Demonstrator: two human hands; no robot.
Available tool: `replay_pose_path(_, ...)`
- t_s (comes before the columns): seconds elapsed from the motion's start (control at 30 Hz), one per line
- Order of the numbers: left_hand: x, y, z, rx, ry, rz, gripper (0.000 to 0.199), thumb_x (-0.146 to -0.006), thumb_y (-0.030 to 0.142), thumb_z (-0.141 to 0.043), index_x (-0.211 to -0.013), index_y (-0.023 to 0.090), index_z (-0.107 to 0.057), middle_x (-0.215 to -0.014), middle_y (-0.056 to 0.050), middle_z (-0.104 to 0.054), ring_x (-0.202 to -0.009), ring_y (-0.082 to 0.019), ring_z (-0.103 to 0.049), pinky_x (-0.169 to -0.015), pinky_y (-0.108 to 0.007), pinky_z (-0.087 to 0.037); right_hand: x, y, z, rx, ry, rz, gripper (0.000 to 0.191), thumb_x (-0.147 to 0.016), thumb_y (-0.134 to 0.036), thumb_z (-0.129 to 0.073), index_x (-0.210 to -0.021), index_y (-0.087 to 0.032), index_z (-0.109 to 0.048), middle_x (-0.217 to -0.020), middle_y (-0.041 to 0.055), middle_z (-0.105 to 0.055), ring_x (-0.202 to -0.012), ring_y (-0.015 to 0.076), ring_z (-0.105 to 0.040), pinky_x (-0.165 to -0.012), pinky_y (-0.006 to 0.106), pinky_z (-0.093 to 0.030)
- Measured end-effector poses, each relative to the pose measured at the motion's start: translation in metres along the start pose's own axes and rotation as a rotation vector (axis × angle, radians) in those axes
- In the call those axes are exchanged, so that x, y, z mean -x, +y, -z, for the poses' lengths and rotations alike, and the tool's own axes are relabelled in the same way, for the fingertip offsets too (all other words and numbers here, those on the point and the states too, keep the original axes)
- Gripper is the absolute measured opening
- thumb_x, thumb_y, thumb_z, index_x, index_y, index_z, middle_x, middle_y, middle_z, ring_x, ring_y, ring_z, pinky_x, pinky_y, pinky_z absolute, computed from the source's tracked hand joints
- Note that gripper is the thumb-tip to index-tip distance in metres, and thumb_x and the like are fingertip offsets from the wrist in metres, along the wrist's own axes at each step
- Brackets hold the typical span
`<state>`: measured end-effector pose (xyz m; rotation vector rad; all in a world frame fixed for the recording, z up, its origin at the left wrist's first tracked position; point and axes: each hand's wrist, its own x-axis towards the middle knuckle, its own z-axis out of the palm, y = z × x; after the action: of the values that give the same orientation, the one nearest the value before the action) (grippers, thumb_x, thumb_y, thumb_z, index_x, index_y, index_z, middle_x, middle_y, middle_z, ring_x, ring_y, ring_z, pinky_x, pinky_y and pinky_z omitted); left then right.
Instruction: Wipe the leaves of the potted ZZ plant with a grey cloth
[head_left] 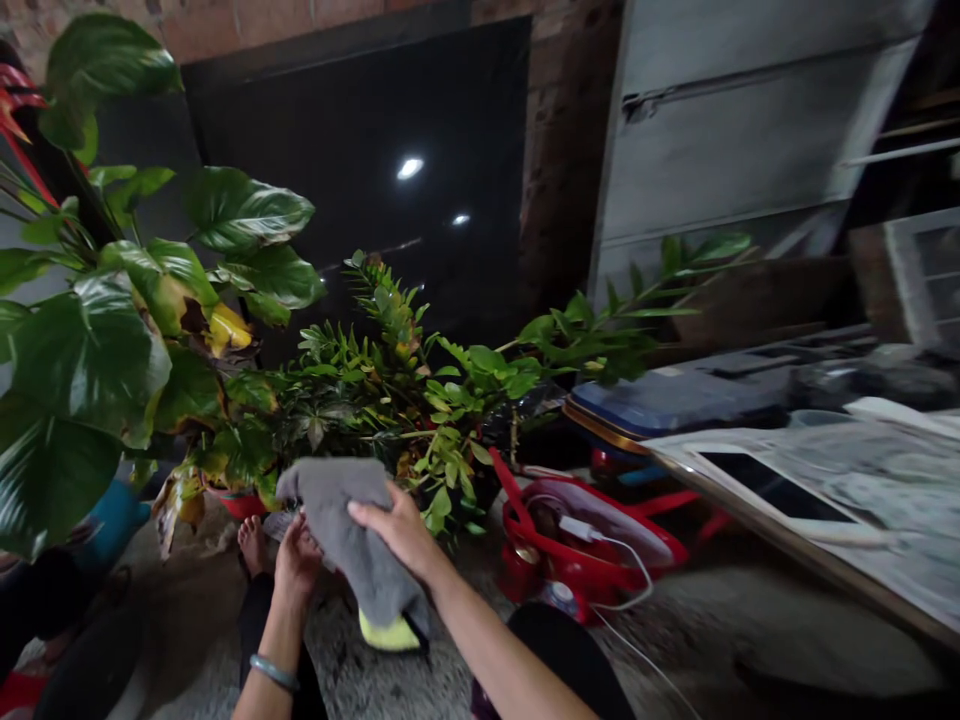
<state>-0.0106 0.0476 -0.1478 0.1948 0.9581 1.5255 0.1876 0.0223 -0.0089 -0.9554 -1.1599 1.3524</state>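
A grey cloth [349, 540] with a yellow-green underside showing at its lower corner hangs in front of the plants. My right hand [397, 530] grips it from the right, thumb lying on top of the grey side. Close to the cloth's left edge is my left hand [298, 560], palm turned up and fingers curled in. What those fingers hold, if anything, is hidden by the cloth and blur. A pale bracelet [274, 672] circles the left wrist. Green leafy plants [442, 400] grow just beyond both hands.
Large glossy leaves [90, 340] fill the left side. To the right sit a red basket-like container [577, 580] with a white cable and a table [795, 580] bearing a dark-screened device [776, 487]. A blue object [116, 520] and part of another person appear at far left.
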Motion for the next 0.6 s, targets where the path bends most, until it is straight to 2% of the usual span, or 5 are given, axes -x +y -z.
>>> replay_pose_path(0.1, 0.004, 0.005, -0.008, 0.048, 0.026, 0.004, 0.019, -0.093, 0.017, -0.057, -0.107, 0.02, -0.068, -0.092, -0.006, -0.074, -0.071, -0.017, -0.069, -0.066, -0.029, -0.054, -0.038, -0.015, 0.008, -0.002, 0.223, 0.051, 0.045, -0.053, -0.037, -0.082, -0.093, -0.019, -0.076, -0.098, 0.0087, -0.082, -0.097, 0.0301, -0.073, -0.092, 0.041, -0.054)
replay_pose_path(0.2, 0.008, 0.009, -0.013, 0.05, 0.039, -0.005, 0.017, -0.092, 0.015, -0.058, -0.105, 0.018, -0.068, -0.09, -0.006, -0.072, -0.069, -0.016, -0.069, -0.064, -0.028, -0.054, -0.049, 0.0, 0.015, -0.032, 0.304, -0.069, 0.035, -0.05, -0.036, -0.08, -0.08, -0.02, -0.073, -0.087, 0.0098, -0.082, -0.09, 0.0317, -0.074, -0.086, 0.042, -0.056)
replay_pose_path(0.3, 0.007, 0.009, -0.01, 0.016, 0.07, -0.018, 0.016, -0.09, 0.014, -0.06, -0.104, 0.017, -0.069, -0.087, -0.006, -0.072, -0.067, -0.016, -0.069, -0.062, -0.028, -0.053, -0.021, 0.022, 0.015, -0.081, 0.238, -0.165, 0.035, -0.055, -0.042, -0.078, -0.08, -0.018, -0.074, -0.079, 0.011, -0.081, -0.078, 0.0323, -0.075, -0.075, 0.044, -0.058)
replay_pose_path(0.4, 0.002, 0.008, -0.005, 0.012, 0.093, -0.004, 0.017, -0.09, 0.015, -0.061, -0.105, 0.017, -0.069, -0.084, -0.006, -0.072, -0.063, -0.016, -0.067, -0.06, -0.028, -0.053, 0.001, 0.008, 0.012, -0.146, 0.097, -0.167, 0.043, -0.059, -0.045, -0.081, -0.09, -0.015, -0.077, -0.082, 0.0095, -0.081, -0.079, 0.0304, -0.075, -0.075, 0.041, -0.058)
replay_pose_path(0.6, -0.002, 0.005, -0.004, 0.04, 0.05, 0.019, 0.024, -0.089, 0.016, -0.063, -0.112, 0.017, -0.068, -0.097, -0.009, -0.075, -0.073, -0.017, -0.071, -0.067, -0.027, -0.055, -0.044, -0.054, -0.017, -0.213, 0.037, 0.016, 0.051, -0.057, -0.045, -0.085, -0.098, -0.016, -0.076, -0.094, 0.0073, -0.081, -0.09, 0.0264, -0.074, -0.085, 0.036, -0.056)
